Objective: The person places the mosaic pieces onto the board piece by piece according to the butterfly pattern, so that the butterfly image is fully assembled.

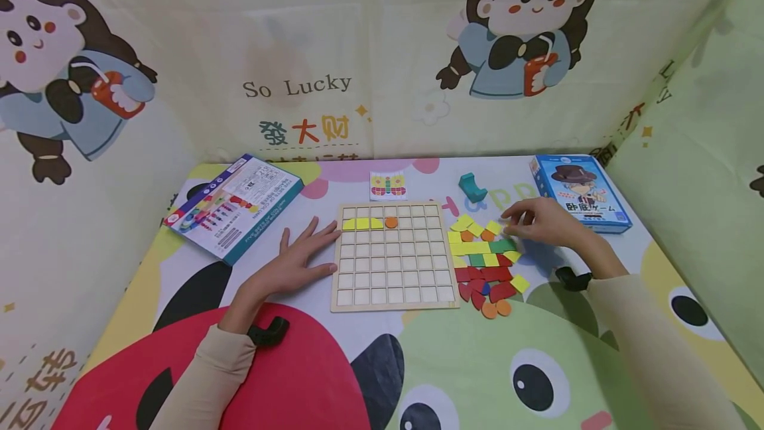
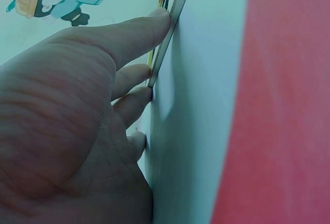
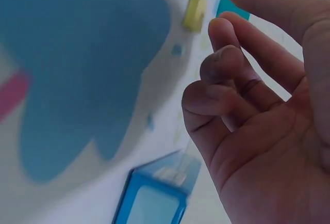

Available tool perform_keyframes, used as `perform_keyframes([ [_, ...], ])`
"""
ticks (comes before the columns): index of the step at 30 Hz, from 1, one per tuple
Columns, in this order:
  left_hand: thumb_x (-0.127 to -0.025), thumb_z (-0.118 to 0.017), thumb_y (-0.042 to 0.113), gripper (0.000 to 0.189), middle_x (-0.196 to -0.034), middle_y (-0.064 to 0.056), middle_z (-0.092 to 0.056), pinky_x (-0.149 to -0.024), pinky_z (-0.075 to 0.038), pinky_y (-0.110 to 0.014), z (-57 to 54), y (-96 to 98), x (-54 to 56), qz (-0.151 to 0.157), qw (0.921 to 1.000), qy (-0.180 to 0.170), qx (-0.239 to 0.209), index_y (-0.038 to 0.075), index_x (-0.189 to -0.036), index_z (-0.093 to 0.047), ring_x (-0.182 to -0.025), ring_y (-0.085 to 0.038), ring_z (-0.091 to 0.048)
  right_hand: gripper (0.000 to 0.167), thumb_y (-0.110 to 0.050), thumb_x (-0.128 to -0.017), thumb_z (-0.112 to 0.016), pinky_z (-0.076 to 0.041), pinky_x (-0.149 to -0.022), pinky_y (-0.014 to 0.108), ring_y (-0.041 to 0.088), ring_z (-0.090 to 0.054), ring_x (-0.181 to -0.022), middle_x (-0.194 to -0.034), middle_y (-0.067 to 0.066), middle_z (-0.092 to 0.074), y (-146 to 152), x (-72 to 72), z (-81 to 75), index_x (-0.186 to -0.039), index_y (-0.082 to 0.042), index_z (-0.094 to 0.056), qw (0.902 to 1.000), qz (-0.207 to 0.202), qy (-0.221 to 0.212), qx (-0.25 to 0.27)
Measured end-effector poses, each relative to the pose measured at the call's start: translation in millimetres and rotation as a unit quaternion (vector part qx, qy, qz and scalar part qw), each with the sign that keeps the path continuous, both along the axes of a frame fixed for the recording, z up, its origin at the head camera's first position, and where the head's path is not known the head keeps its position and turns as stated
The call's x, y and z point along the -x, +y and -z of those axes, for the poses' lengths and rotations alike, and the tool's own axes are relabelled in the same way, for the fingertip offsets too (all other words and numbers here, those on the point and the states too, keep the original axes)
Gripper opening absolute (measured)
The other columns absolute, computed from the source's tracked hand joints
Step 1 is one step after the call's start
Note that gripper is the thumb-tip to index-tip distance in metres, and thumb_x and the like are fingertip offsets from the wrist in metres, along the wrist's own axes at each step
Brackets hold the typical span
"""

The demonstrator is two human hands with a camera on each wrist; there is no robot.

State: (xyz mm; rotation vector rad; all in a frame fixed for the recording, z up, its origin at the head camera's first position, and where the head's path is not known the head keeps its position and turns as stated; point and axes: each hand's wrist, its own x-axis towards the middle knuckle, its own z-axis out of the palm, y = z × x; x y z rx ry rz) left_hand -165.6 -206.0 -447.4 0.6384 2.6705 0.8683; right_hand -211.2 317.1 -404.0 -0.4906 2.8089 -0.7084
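A wooden grid board (image 1: 394, 257) lies flat at the middle of the table. In its second row from the far side sit three yellow squares (image 1: 362, 223) with an orange disc (image 1: 390, 222) beside them. My left hand (image 1: 296, 263), fingers spread, touches the board's left edge; the left wrist view shows the thumb (image 2: 147, 30) against that edge. Over the far right of a pile of coloured pieces (image 1: 486, 249) hovers my right hand (image 1: 543, 221). Its fingers are loosely bent, and the right wrist view shows a gap between thumb and index finger (image 3: 247, 33) with nothing held.
Behind the board lies a small butterfly pattern card (image 1: 388, 186). A teal curved piece (image 1: 472, 187) is right of the card. One flat game box (image 1: 235, 208) lies at the left, and a blue game box (image 1: 580, 192) lies just beyond my right hand. A fabric backdrop (image 1: 394, 52) rises behind the table.
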Motion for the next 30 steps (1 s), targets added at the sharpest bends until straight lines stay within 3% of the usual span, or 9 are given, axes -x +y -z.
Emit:
perform_keyframes([
  [11, -0.096, -0.074, 0.042, 0.083, -0.179, -0.003, -0.023, -0.123, 0.018, -0.077, -2.0, 0.2, -0.8, -0.001, 1.0000, -0.001, -0.004, 0.025, -0.167, -0.035, -0.169, -0.039, 0.001, 0.037, -0.020, -0.093, -0.082, -0.048, -0.065, 0.023, 0.014, -0.057, -0.080, -0.099, 0.006, -0.074, 16, -1.2, 4.3, -0.125, -0.003, -0.076, 0.9997, -0.004, -0.026, -0.001],
  [23, -0.096, -0.074, 0.041, 0.082, -0.179, -0.004, -0.024, -0.124, 0.018, -0.077, -2.9, 1.3, -1.9, -0.004, 1.0000, 0.000, 0.002, 0.024, -0.167, -0.036, -0.168, -0.039, 0.000, 0.025, -0.015, -0.097, -0.076, -0.049, -0.067, 0.024, 0.016, -0.059, -0.082, -0.101, 0.008, -0.077, 15, 0.2, 4.8, -0.118, -0.003, -0.079, 0.9997, -0.002, -0.006, -0.022],
  [30, -0.096, -0.074, 0.042, 0.082, -0.179, -0.004, -0.024, -0.123, 0.018, -0.077, -2.4, 1.2, -1.3, -0.002, 1.0000, 0.000, 0.003, 0.024, -0.167, -0.036, -0.168, -0.039, 0.000, 0.031, -0.017, -0.094, -0.081, -0.050, -0.065, 0.022, 0.015, -0.059, -0.081, -0.105, 0.010, -0.077, 19, -1.2, 5.2, -0.121, -0.003, -0.077, 0.9997, -0.003, -0.016, -0.017],
])
